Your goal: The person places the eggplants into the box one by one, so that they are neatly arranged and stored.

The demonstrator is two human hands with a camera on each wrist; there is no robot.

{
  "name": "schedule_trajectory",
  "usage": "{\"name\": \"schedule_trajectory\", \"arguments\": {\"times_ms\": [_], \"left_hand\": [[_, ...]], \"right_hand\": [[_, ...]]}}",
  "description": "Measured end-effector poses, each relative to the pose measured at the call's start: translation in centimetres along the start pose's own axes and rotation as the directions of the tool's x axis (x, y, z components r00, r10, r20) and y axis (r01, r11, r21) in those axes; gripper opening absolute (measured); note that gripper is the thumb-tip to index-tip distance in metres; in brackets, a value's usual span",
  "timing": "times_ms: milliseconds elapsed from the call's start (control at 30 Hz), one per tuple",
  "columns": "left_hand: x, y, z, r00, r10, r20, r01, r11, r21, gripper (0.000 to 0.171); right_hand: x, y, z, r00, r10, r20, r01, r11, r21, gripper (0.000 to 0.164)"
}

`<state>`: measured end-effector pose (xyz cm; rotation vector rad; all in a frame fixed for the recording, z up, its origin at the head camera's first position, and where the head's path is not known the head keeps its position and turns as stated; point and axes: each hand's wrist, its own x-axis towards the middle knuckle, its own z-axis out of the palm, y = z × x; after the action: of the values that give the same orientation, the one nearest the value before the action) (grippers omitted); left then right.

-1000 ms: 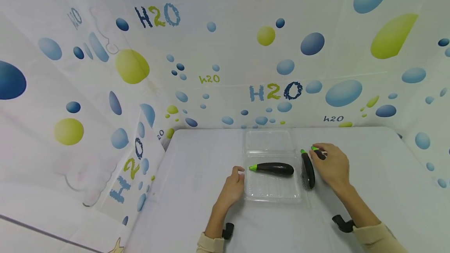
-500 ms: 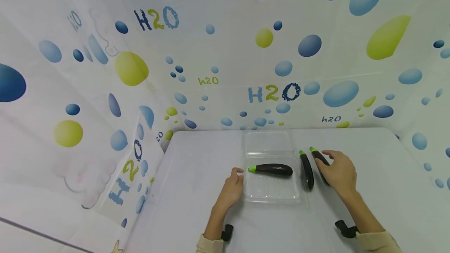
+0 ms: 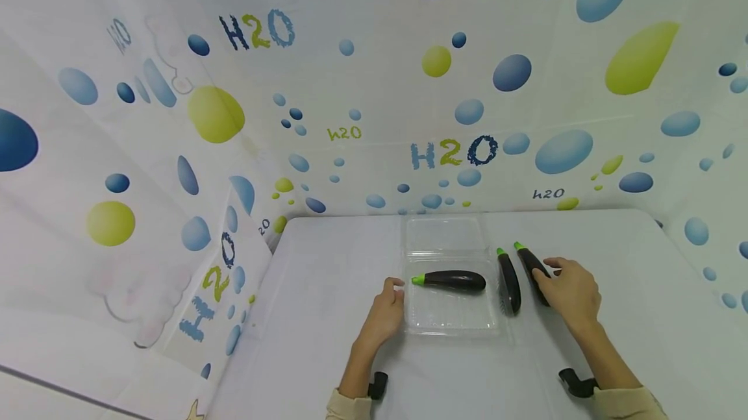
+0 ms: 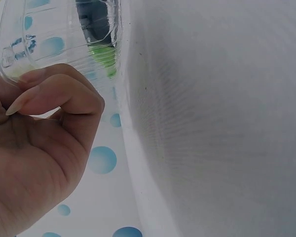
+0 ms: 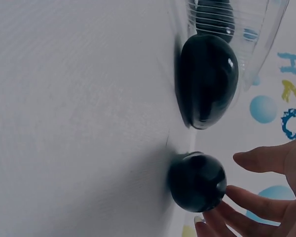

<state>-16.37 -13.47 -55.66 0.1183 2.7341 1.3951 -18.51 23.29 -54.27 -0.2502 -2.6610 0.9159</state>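
Observation:
A clear plastic clamshell box lies unfolded on the white table, its lid laid back at the far side. One glossy black eggplant with a green stem rests crosswise in the box. At the box's left edge, my left hand pinches the rim with curled fingers. Just right of the box lies a second eggplant. A third eggplant lies further right, with my right hand beside it. In the right wrist view the fingertips touch its side, while the thumb stands apart.
Behind the table rises a white wall sheet printed with blue and green spots and H2O lettering. A similar sheet covers the left side. Black camera mounts sit at both wrists.
My right hand has loosened from the third eggplant and shifted right and toward me, baring more of it. The left hand and the box stay in place.

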Motion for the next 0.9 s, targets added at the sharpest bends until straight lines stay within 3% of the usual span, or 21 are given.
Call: {"name": "schedule_trajectory", "arguments": {"times_ms": [467, 900], "left_hand": [[-0.4, -0.1, 0.0, 1.0, 0.006, -0.004, -0.006, 1.0, -0.001, 0.032], [-0.7, -0.3, -0.2, 1.0, 0.013, 0.006, -0.013, 1.0, 0.0, 0.032]], "right_hand": [[-0.4, 1.1, 0.1, 0.996, 0.03, 0.085, -0.029, 0.999, -0.019, 0.049], [-1.0, 1.2, 0.6, 0.999, 0.009, 0.043, -0.009, 1.0, -0.002, 0.044]]}}
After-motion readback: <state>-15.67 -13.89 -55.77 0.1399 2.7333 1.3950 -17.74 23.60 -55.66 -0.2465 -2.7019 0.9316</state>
